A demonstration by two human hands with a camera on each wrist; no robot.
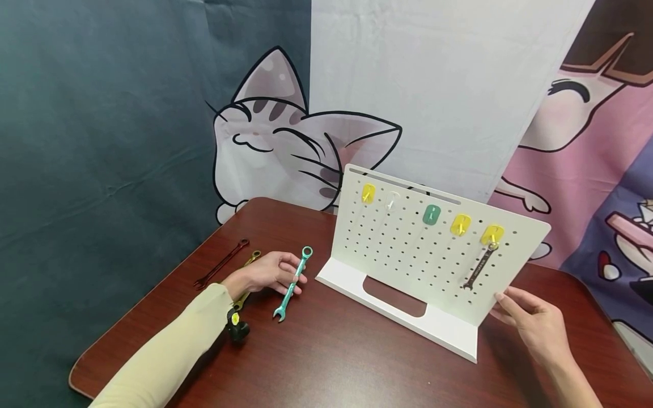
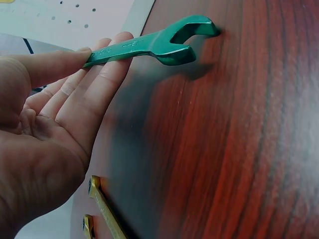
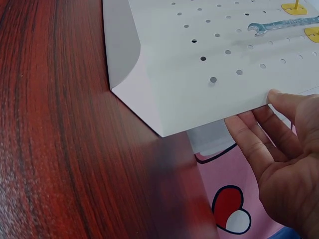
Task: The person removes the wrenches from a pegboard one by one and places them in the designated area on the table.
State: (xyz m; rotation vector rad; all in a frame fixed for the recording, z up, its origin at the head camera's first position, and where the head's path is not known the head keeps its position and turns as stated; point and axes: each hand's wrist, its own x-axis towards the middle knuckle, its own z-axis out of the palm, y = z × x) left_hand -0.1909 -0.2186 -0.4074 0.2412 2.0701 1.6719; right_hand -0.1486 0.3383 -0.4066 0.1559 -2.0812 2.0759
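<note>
My left hand (image 1: 271,272) pinches a green combination wrench (image 1: 292,288) between thumb and fingers, just above the table left of the white pegboard (image 1: 403,249). In the left wrist view the wrench's open end (image 2: 174,47) points away from the palm. My right hand (image 1: 541,326) grips the pegboard's right edge, thumb on the front and fingers behind. A dark metallic wrench (image 1: 478,269) hangs by its ring from the rightmost yellow hook (image 1: 492,233). Beneath my left wrist lies a gold wrench (image 1: 240,301), partly hidden. Further left is a dark red wrench (image 1: 221,264).
Along the board's top sit two more yellow hooks, a clear hook (image 1: 393,202) and a green hook (image 1: 431,215). The board stands on a white base (image 1: 449,334) on the brown table (image 1: 326,351). A printed cloth (image 1: 439,85) hangs behind.
</note>
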